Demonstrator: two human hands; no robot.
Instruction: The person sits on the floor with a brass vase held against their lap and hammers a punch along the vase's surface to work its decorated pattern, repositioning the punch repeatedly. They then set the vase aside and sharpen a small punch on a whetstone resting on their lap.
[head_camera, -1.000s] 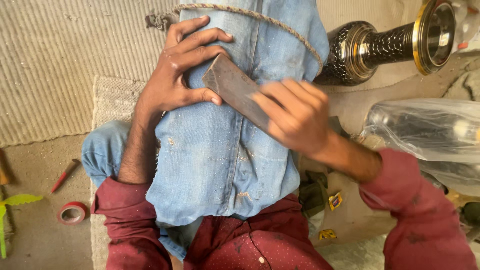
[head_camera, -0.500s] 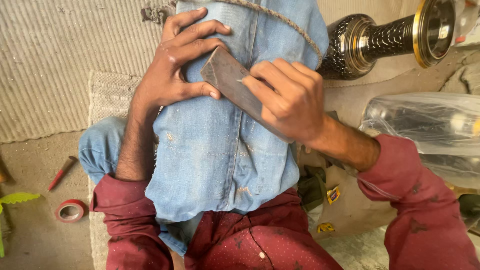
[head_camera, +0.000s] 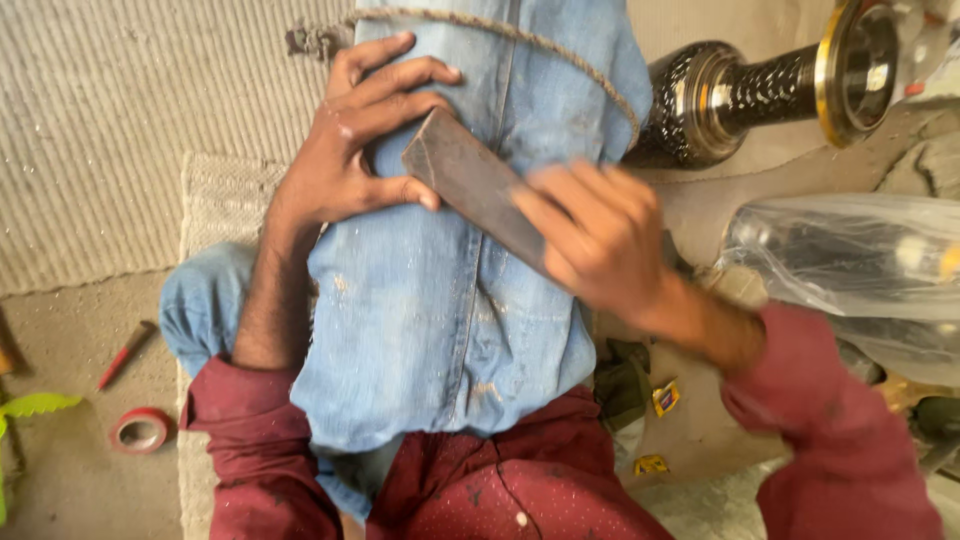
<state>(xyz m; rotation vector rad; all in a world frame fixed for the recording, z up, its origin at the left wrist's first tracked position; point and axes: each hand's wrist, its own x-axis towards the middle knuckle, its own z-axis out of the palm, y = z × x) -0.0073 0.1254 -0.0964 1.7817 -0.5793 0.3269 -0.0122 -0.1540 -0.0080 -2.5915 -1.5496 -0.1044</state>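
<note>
- The right hand (head_camera: 600, 235) is closed round the lower end of a flat, dark slab (head_camera: 475, 185) — a worn rectangular block, maybe stone or metal; which one cannot be told. The hand is blurred.
- The slab lies slanted across blue denim cloth (head_camera: 450, 310) draped over the person's raised knee, its upper end pointing up and to the left of the denim's middle seam.
- The left hand (head_camera: 350, 150) lies spread on the denim just left of the slab, fingers fanned, thumb tip touching the slab's edge — it seems to pin the cloth flat and steady the block, gripping nothing.
- A rough rope (head_camera: 560, 55) loops over the top of the denim, apparently tying it in place.
- Right of the denim lies a black patterned stand with gold bands (head_camera: 740, 95); below that, a clear plastic bag (head_camera: 850, 260) round dark objects, close to the right forearm.
- Left of the denim, on the floor (head_camera: 60, 330): a red roll of tape (head_camera: 140, 430), a red-handled tool (head_camera: 125, 352), a green leaf (head_camera: 35, 405).
</note>
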